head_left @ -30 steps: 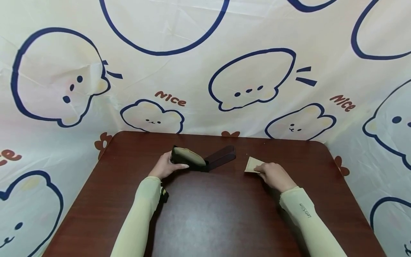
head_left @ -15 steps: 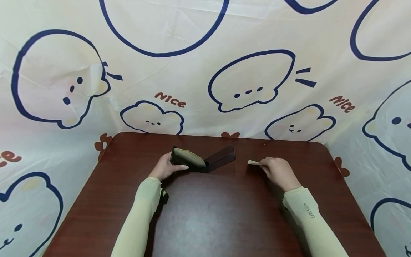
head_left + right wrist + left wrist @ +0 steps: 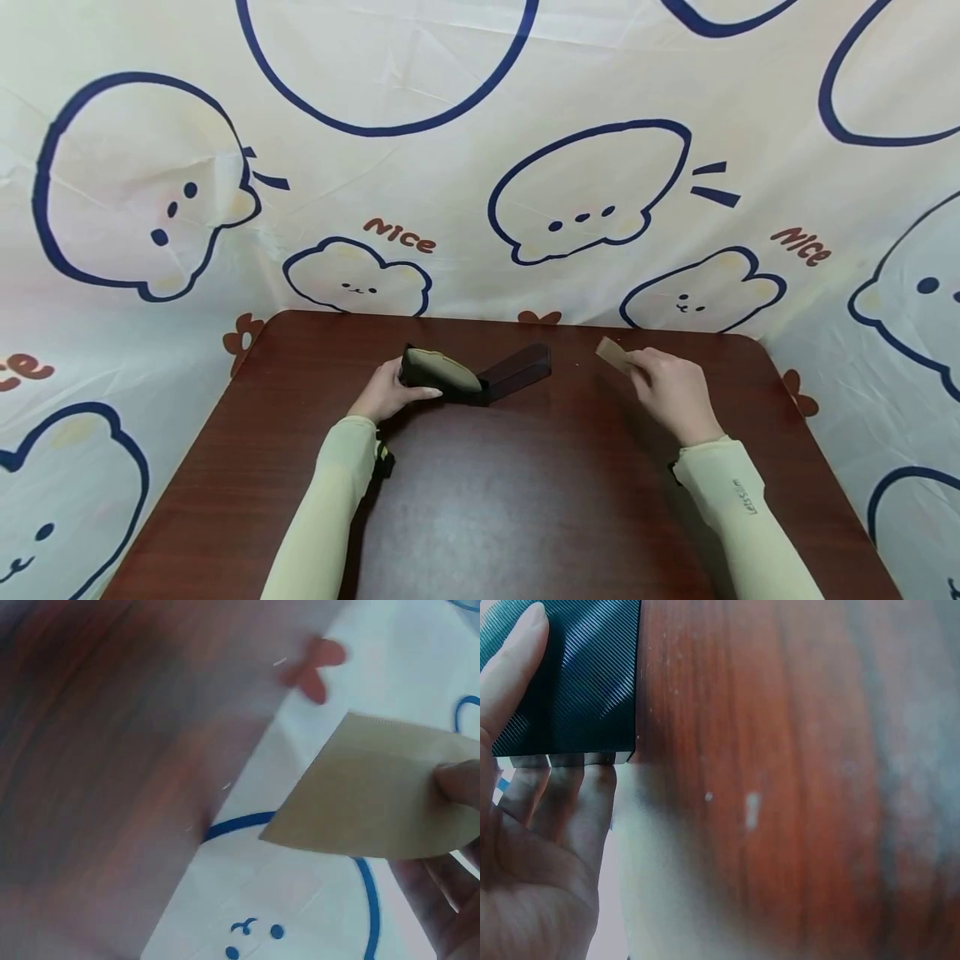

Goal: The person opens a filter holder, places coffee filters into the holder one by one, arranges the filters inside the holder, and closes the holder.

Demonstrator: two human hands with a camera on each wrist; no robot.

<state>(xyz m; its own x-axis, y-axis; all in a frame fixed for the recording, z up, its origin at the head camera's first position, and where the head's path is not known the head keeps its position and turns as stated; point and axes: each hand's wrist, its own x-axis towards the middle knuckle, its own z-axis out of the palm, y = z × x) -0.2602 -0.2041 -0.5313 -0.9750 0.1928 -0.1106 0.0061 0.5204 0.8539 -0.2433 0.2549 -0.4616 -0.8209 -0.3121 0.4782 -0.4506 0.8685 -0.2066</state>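
My left hand (image 3: 384, 393) holds an open dark glasses case (image 3: 517, 373) near the back of the table. Its lid lies tilted out to the right, and a rounded olive piece shows inside the body. In the left wrist view the thumb rests on the case's black ribbed face (image 3: 585, 682), with fingers curled beneath its edge. Off to the right, my right hand (image 3: 673, 398) pinches a small tan sheet, apparently a lens cloth (image 3: 360, 795), raised above the table and apart from the case. One edge of the cloth looks finely notched.
The brown wooden table (image 3: 465, 517) runs back to a pale curtain (image 3: 450, 183) printed with blue cartoon outlines. Its far edge lies just behind both hands. Tiny pale specks dot the tabletop.
My right hand has drawn the cloth up and to the right, away from the case, turning it from flat to edge-on and then slanted. The left hand and case stay put.
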